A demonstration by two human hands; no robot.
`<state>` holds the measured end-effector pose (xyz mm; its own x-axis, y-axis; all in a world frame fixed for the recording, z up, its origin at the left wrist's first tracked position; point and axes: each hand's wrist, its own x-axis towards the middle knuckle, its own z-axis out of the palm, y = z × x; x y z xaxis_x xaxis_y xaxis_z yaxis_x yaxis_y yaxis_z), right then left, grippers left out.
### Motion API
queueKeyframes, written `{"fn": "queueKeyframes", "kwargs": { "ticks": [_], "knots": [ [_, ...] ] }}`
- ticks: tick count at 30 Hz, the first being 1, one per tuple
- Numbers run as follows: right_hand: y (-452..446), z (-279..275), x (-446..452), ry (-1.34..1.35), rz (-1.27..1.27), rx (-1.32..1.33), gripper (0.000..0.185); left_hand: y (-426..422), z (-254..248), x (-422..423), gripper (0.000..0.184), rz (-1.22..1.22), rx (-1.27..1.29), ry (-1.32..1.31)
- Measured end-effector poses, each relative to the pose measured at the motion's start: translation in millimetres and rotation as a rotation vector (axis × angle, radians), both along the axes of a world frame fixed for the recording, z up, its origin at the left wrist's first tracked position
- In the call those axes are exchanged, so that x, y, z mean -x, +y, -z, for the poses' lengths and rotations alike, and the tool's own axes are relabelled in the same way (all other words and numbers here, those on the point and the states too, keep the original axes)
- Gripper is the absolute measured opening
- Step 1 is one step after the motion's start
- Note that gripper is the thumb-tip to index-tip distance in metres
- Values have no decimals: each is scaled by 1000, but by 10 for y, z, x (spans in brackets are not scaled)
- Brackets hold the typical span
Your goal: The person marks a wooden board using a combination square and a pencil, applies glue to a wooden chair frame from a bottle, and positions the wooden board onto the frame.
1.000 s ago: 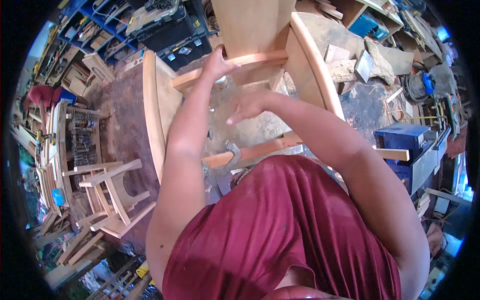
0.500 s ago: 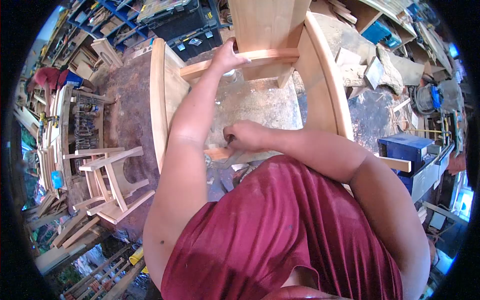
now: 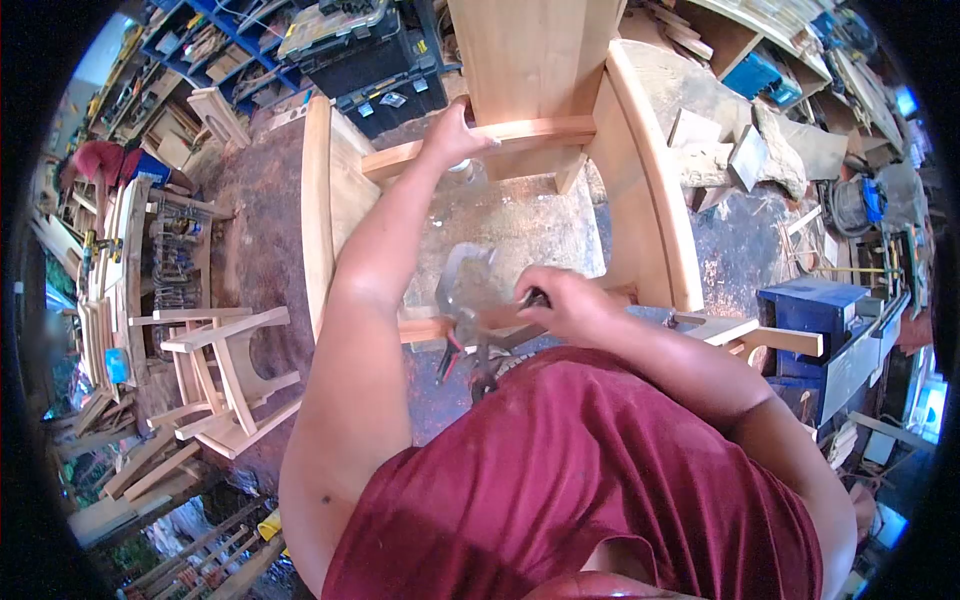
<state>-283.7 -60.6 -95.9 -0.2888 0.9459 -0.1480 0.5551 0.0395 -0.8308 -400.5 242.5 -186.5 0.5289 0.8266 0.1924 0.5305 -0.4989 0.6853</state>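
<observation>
A pale wooden frame, likely a chair, stands before me, with curved side panels (image 3: 650, 190) and a broad upright board (image 3: 535, 60) at the back. My left hand (image 3: 460, 137) is closed over its rear crossbar (image 3: 540, 130). Nearer my body, my right hand (image 3: 568, 303) wraps round a dark handle. A metal clamp (image 3: 465, 268) with a curved grey jaw and a red-and-black handle shows just left of it, blurred. The dark handle seems to belong to the clamp, though the join is unclear. Below the clamp runs the front wooden rail (image 3: 425, 330), partly covered.
Smaller wooden frames (image 3: 225, 365) lie on the floor to the left. Black toolboxes (image 3: 365, 60) stand at the back. To the right are a blue box (image 3: 815, 315) and wood offcuts (image 3: 745, 155). Another person (image 3: 105, 165) bends over a bench at far left.
My right hand has moved right and slightly nearer my body, and the clamp has come into clearer view. My left hand stays on the crossbar. The whole view has shifted slightly.
</observation>
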Motion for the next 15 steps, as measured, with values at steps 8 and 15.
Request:
{"fn": "queueKeyframes", "kwargs": {
  "ticks": [8,15],
  "knots": [
    [-302,-1220,-697,-39,237,-202,31,35,-165,-62,77,-22,94,-4],
    [-1131,-1361,-917,365,588,-213,58,-20,-35,-27,69,38,51,-18]
  ]
}}
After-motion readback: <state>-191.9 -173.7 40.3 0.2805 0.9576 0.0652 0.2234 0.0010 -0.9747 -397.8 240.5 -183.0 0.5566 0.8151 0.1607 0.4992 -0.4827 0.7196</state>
